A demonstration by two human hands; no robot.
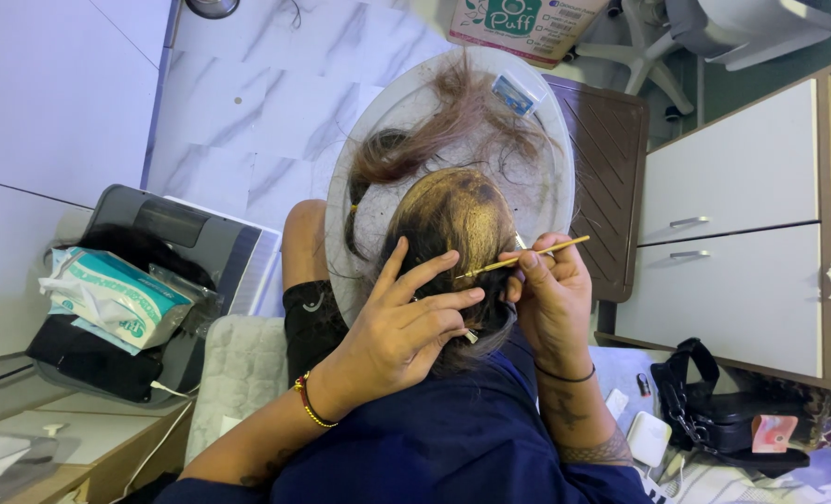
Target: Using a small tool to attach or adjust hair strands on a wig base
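Dark-blue sleeves fill the bottom of the view, nearest the camera; both forearms rise from them toward a dark-haired head (453, 233), the reference landmark for all positions below.

Grip, right hand (551, 299): closed in a pinch around a thin yellow stick-like tool (527, 258), held near its middle between thumb and fingertips. The long axis of the tool runs nearly level, tilting up toward the right; its working tip touches the hair at the right side of the head, and its free end projects away from the head to the right.

Grip, left hand (411, 317): fingers spread and slightly curled, pressed flat onto the hair at the near side of the head. It appears to hold only hair; whether a small pale object sits at its fingertips cannot be determined.

The tool tip lies just beyond the left fingertips, so the right hand is the nearer to the working point.

Behind the head: a pale oval basin (551, 159), with loose strands fanned across it. Left of the head: a grey padded armrest (243, 369). Right of the head: white cabinet drawers (742, 224).
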